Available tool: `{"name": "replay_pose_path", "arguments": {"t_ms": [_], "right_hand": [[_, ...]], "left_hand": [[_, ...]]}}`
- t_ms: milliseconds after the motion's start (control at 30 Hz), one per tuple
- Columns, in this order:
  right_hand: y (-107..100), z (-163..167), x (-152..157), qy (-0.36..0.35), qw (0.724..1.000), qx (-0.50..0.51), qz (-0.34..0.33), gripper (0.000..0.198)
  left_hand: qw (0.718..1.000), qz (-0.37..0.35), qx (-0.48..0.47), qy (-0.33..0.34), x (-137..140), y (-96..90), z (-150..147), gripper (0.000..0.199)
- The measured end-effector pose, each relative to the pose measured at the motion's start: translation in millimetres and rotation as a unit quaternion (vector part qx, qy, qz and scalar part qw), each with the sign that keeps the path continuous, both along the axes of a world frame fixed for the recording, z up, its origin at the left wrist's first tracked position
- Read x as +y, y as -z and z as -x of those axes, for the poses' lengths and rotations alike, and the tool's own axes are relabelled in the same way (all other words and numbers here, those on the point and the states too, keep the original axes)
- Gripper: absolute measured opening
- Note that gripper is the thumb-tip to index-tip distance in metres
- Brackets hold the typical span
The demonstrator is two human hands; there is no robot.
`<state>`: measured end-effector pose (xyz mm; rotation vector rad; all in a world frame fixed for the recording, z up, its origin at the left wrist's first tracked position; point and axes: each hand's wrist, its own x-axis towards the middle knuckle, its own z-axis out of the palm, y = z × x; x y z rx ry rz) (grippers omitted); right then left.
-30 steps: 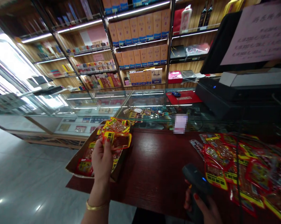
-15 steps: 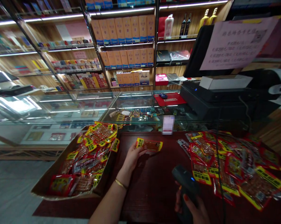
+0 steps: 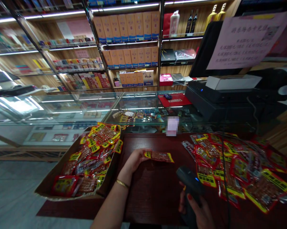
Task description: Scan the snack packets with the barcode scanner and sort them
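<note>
My left hand (image 3: 136, 159) pinches one end of a snack packet (image 3: 159, 156), red and yellow with brown strips showing through its clear front. The packet is held over the dark wooden counter (image 3: 148, 197). In my right hand (image 3: 197, 208) is a black barcode scanner (image 3: 189, 179) with a small blue light, its head pointing up and to the left. Left of my left arm stands an open cardboard box (image 3: 44, 192) full of similar packets. A loose pile of packets (image 3: 226, 162) lies on the counter to the right of the scanner.
A dark cable (image 3: 223, 159) hangs across the right pile. Behind the counter are a glass display case (image 3: 98, 103), a mouse (image 3: 167, 96) on a red mat, and a monitor (image 3: 205, 47) with a paper sign. Shelves with boxes (image 3: 126, 27) and bottles line the back wall.
My left hand has brought the packet slightly right and down, turning it so its face tilts away. The scanner in my right hand has barely moved.
</note>
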<state>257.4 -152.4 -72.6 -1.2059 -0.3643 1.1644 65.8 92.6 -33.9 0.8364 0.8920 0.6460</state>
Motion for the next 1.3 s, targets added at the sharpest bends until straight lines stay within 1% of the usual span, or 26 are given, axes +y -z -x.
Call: {"name": "replay_pose_path", "arguments": {"t_ms": [67,100,167,233,300,367,467,533,633,700,767,833,900,1000,1300], "right_hand": [[1,-2,0,-0.018,1.000,-0.006,0.000,0.054],[0,-2,0,-0.019,1.000,-0.009,-0.001,0.054],[-5,0,0,-0.002,1.000,-0.012,-0.006,0.050],[-11,3,0,0.016,1.000,-0.013,-0.005,0.048],[-15,5,1,0.013,1.000,-0.018,0.002,0.050],[-15,4,1,0.003,1.000,-0.022,0.009,0.051],[-6,-1,3,-0.018,1.000,-0.021,0.010,0.051],[2,-5,4,-0.032,0.999,-0.036,0.011,0.051],[11,-8,7,-0.054,0.995,-0.070,0.040,0.060],[10,-8,7,-0.062,0.990,-0.108,0.066,0.066],[3,-6,6,-0.074,0.978,-0.173,0.086,0.065],[-7,-3,4,-0.082,0.961,-0.242,0.101,0.063],[-19,0,2,-0.071,0.949,-0.286,0.110,0.063],[-31,5,1,-0.055,0.943,-0.307,0.113,0.063],[-50,8,0,-0.049,0.924,-0.358,0.121,0.068]], "left_hand": [[0.999,0.036,-0.019,0.018,1,-1.1,1,0.026],[0.999,0.038,-0.011,0.015,1,-0.3,1,0.029],[0.999,-0.006,0.023,-0.022,1,4.5,-2,0.031],[0.994,-0.076,0.049,-0.054,-1,12.0,-6,0.047],[0.991,-0.119,0.052,-0.046,-4,19.5,-11,0.064],[0.988,-0.138,0.058,-0.022,-8,24.7,-17,0.067],[0.985,-0.158,0.075,-0.003,-13,25.9,-22,0.057],[0.984,-0.163,0.065,-0.007,-14,22.9,-24,0.047],[0.984,-0.162,0.047,-0.058,-12,16.0,-22,0.037],[0.982,-0.153,0.053,-0.100,-10,12.1,-20,0.033],[0.981,-0.136,0.058,-0.123,-8,9.8,-19,0.031],[0.982,-0.122,0.058,-0.130,-7,9.1,-19,0.030],[0.983,-0.115,0.051,-0.131,-7,9.2,-19,0.030],[0.985,-0.110,0.043,-0.129,-8,10.2,-19,0.029],[0.985,-0.114,0.047,-0.124,-7,12.1,-17,0.029]]}}
